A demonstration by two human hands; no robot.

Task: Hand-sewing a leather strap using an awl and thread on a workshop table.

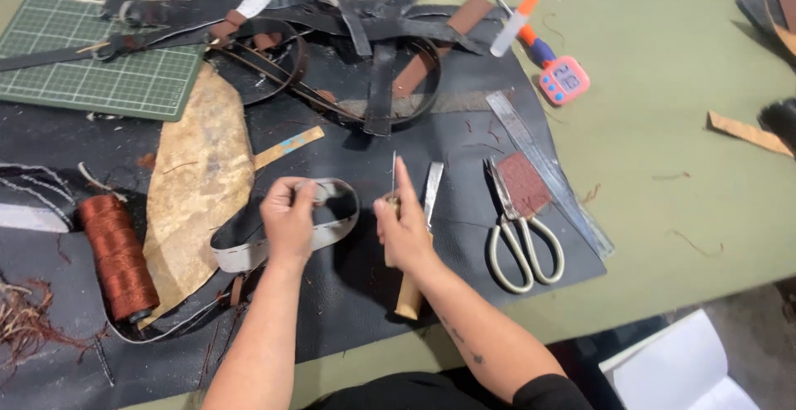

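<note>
My left hand (287, 221) pinches a grey-edged black leather strap (338, 203) that is bent into a loop over the black leather sheet (464, 140). My right hand (404, 226) grips a wooden-handled awl (407, 294), forefinger stretched along its thin metal point, which stands up just right of the loop. A narrow grey strip (434, 188) lies right beside that hand.
Scissors (521, 244) with a brown leather scrap on the blades lie to the right, beside a metal ruler (547, 169). A spool of brown thread (118, 254) and a tan hide piece (201, 179) sit left. Green cutting mat (91, 70), tangled straps (365, 37), pink timer (565, 79) lie further back.
</note>
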